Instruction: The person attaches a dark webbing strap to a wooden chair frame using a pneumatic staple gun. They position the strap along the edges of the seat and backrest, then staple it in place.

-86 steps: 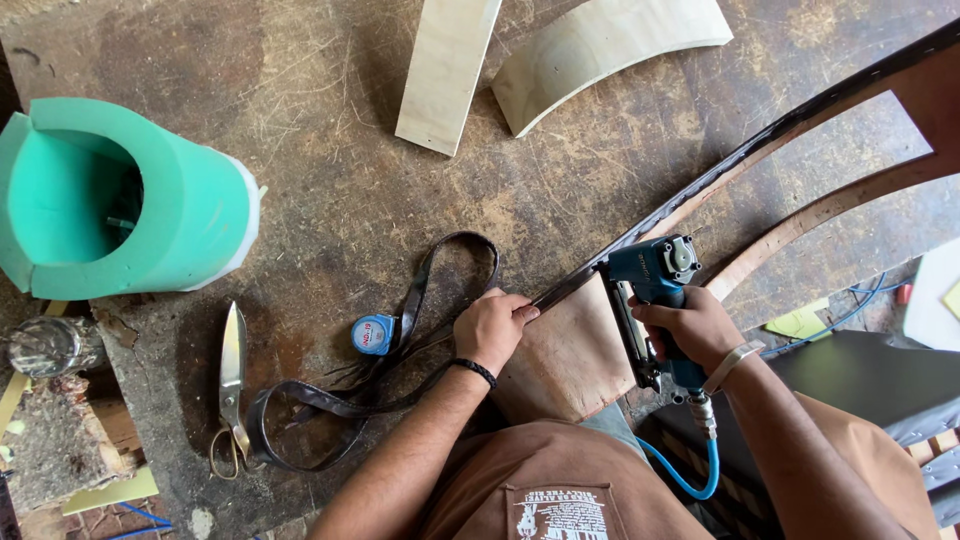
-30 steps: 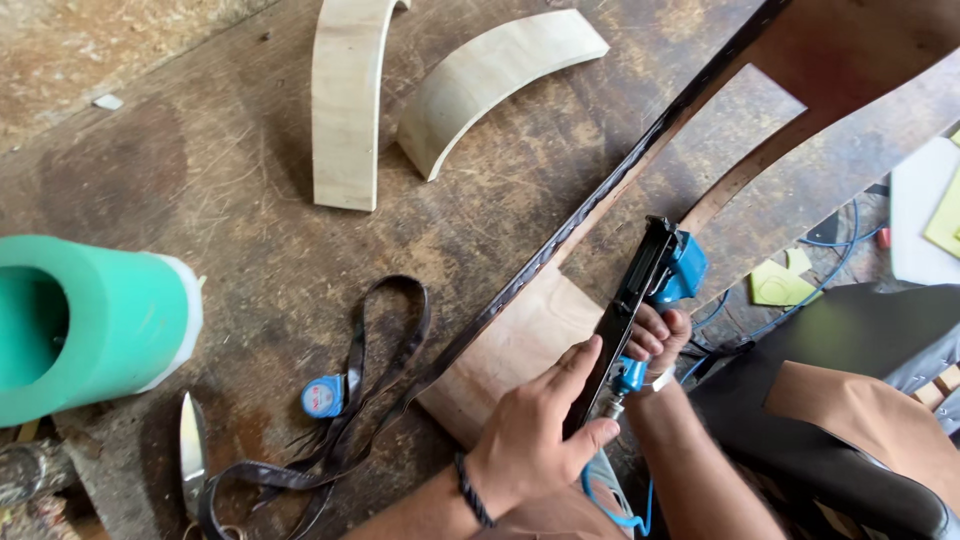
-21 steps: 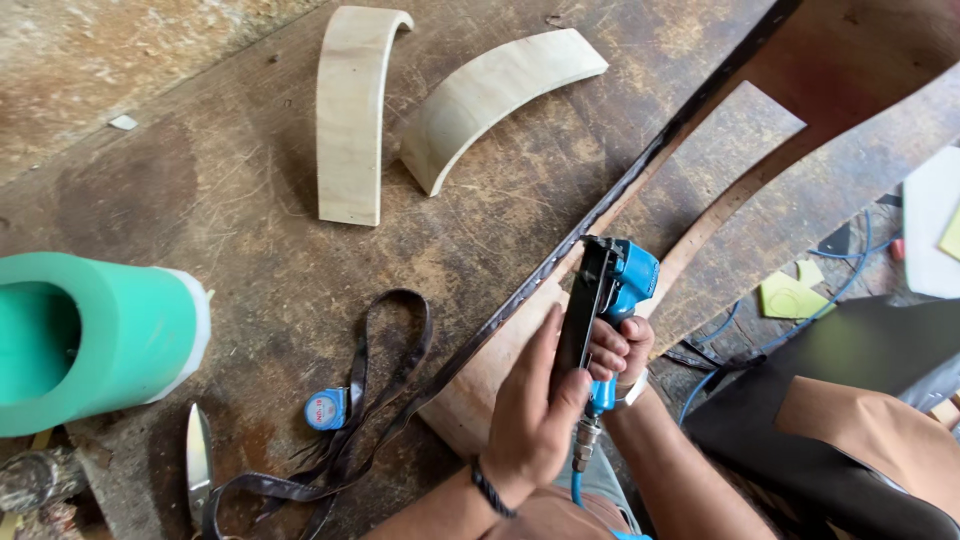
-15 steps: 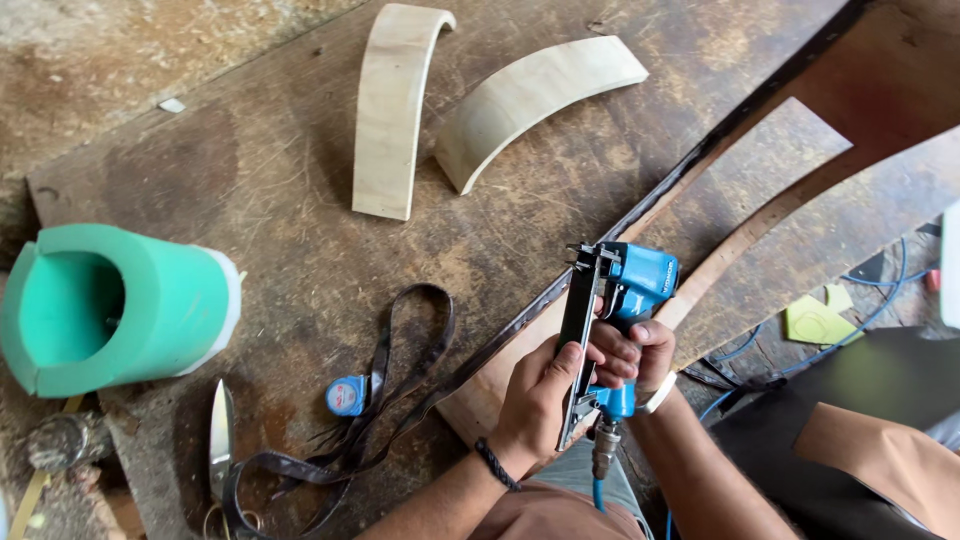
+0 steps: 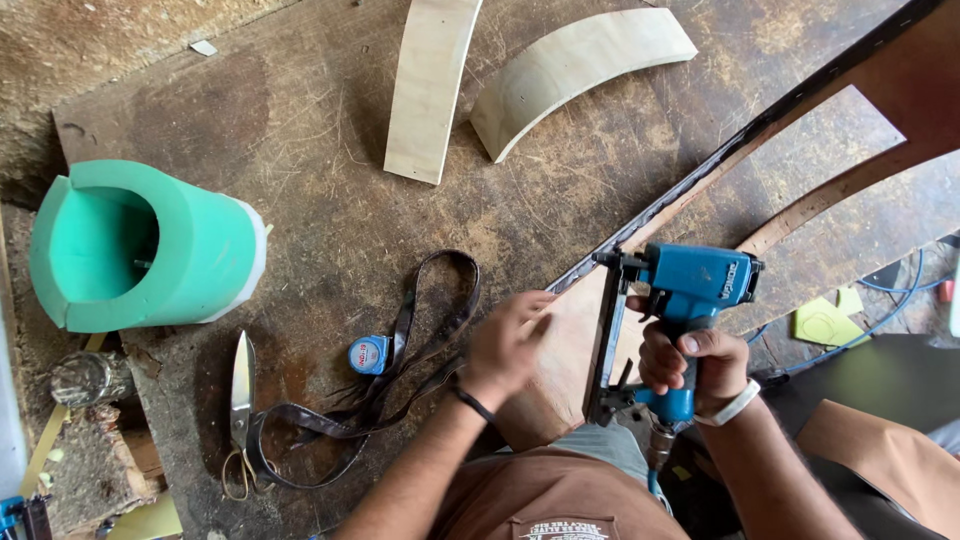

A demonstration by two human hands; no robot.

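Note:
My right hand [image 5: 690, 365] grips the handle of a blue pneumatic staple gun [image 5: 680, 300], held upright over the near end of a curved brown wooden frame piece [image 5: 820, 110] edged with a dark strip. The gun's long black magazine [image 5: 607, 340] points down toward me. Blurred with motion, my left hand [image 5: 505, 345] hovers with fingers spread just left of the gun, over the brown panel end [image 5: 560, 360], and holds nothing. A dark band circles that wrist.
A green foam cylinder [image 5: 150, 245] lies at the left. Scissors [image 5: 240, 400], a dark strap [image 5: 400, 360] and a small blue tape measure [image 5: 368, 354] lie on the worn workbench [image 5: 300, 150]. Two curved pale plywood pieces [image 5: 430, 85] [image 5: 575, 70] rest at the back.
My left hand has let go of the staple gun's magazine and moved left over the panel. My right hand still holds the gun, now turned more upright.

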